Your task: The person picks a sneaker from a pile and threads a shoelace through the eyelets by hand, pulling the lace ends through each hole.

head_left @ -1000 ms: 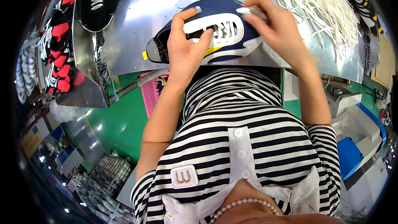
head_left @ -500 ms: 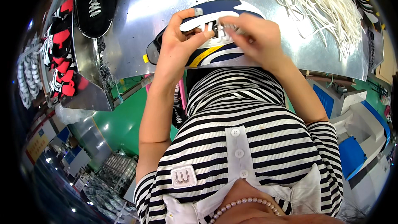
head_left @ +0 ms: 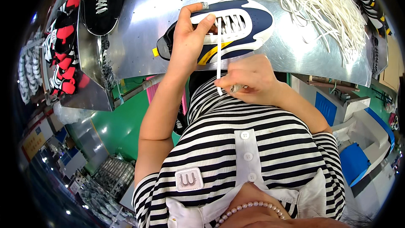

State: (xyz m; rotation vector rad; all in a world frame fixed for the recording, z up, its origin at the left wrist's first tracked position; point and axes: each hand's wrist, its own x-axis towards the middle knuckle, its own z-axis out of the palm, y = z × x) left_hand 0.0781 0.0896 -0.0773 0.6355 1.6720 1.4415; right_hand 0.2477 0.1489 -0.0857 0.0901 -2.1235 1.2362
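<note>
A navy and white sneaker (head_left: 262, 20) with yellow trim lies on the metal bench, toe to the right and heel to the left. My left hand (head_left: 186, 41) grips it at the opening, its thumb by the eyelets and a finger with a wrapped tip reaching to the far side. White lacing crosses the front eyelets. From the eyelet row a white shoelace (head_left: 219, 57) runs taut toward me, over the shoe's near side and past the bench edge. My right hand (head_left: 251, 80) pinches this lace close to its free end, in front of my striped shirt.
A heap of loose white laces (head_left: 325, 12) covers the bench's far right. A black shoe (head_left: 101, 6) with pale laces stands at the far left, beside red, black and white shoes (head_left: 64, 59). More shoes (head_left: 371, 10) line the far right edge.
My right hand has moved from the eyelets toward my body, drawing the lace out straight. My left hand stays on the sneaker, which appears slightly farther right.
</note>
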